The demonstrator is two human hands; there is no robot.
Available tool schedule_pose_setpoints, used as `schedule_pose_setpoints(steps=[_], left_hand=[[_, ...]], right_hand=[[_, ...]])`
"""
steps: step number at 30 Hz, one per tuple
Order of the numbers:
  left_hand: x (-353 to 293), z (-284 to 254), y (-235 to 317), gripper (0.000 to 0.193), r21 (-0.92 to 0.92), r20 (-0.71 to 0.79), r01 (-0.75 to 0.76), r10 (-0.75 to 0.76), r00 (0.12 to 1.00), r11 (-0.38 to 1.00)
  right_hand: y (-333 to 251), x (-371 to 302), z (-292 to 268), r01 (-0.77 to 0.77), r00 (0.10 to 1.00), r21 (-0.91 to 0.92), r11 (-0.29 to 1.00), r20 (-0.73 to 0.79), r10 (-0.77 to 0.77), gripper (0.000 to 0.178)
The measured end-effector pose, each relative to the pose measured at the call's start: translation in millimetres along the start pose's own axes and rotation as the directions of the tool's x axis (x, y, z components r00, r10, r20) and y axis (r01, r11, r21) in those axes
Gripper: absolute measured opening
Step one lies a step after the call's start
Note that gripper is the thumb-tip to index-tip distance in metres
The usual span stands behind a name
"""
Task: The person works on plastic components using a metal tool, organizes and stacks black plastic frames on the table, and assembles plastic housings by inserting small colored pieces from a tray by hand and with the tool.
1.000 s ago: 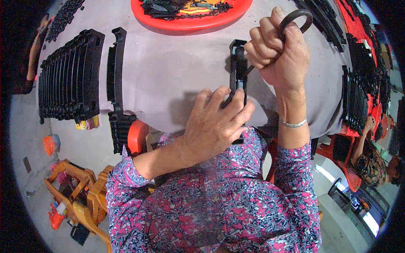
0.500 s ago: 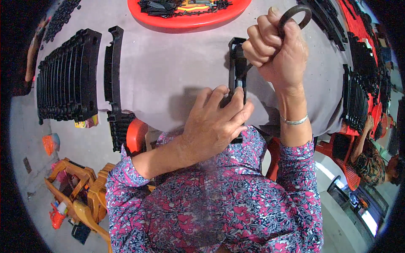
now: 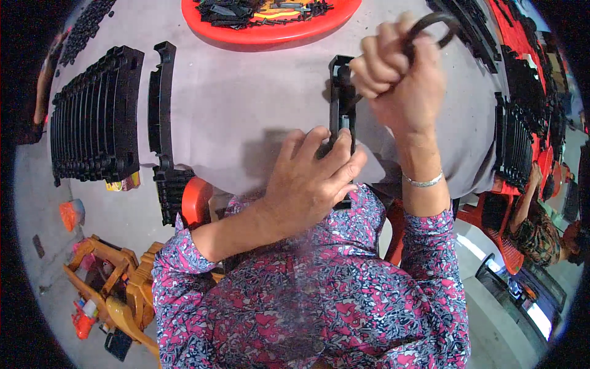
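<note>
A long black plastic channel piece (image 3: pixel 342 67) lies upright in the view, from the grey cloth to the table's near edge. My left hand (image 3: pixel 313 175) is bent over its near half, fingers gripping its sides. Just beyond those fingertips, a small pale grey part (image 3: pixel 345 122) sits inside the channel. To the right, my right hand (image 3: pixel 405 86), smeared by motion, is closed round a dark tool with a ring-shaped end (image 3: pixel 435 23) that sticks out above the fist. The tool's other end is mostly hidden by the hand and the dark channel.
A red tray (image 3: pixel 270 40) with small black parts stands at the far side. Rows of black channel pieces (image 3: pixel 95 117) line the left, with a single one (image 3: pixel 161 101) beside them. More black pieces (image 3: pixel 515 141) lie on the right. A wooden chair (image 3: pixel 117 289) stands lower left.
My right hand has shifted slightly left and is now blurred, the tool's ring still above the fist. My left hand keeps its grip. The whole view has shifted a little.
</note>
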State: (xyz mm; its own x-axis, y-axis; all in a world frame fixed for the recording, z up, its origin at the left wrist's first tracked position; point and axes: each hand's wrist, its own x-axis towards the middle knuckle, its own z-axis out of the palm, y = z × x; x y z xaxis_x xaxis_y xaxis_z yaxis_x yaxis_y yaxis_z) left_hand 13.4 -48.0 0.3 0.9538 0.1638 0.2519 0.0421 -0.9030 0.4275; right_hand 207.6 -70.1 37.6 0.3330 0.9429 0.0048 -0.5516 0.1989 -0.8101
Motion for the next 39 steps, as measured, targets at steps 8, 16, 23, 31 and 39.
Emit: schedule_pose_setpoints(steps=[8, 16, 23, 31, 39], left_hand=[[-3, -1, -15, 0.069, -0.106, -0.132, -0.094, 0.079, 0.988, 0.99], [-11, -13, -25, 0.06, -0.344, -0.129, 0.097, -0.15, 0.98, 0.934], [-17, -13, -18, 0.073, -0.309, -0.108, 0.087, -0.126, 0.986, 0.947], [-12, -13, -7, 0.091, -0.276, -0.09, 0.135, -0.166, 0.982, 0.951], [-11, -12, -7, 0.089, -0.276, -0.16, 0.078, -0.126, 0.979, 0.958]], right_hand=[[-40, -11, -38, -0.119, 0.909, -0.27, 0.955, -0.417, -0.005, 0.034], [-27, -17, -82, -0.386, 0.895, -0.834, 0.393, -0.442, -0.059, 0.033], [-25, -39, -30, -0.081, 0.911, -0.934, -0.348, 0.072, -0.407, 0.036], [-7, -60, 26, 0.076, 0.988, -0.964, -0.255, 0.04, 0.146, 0.045], [3, -57, 34, 0.065, 0.983, -0.924, -0.377, -0.005, 0.183, 0.031]])
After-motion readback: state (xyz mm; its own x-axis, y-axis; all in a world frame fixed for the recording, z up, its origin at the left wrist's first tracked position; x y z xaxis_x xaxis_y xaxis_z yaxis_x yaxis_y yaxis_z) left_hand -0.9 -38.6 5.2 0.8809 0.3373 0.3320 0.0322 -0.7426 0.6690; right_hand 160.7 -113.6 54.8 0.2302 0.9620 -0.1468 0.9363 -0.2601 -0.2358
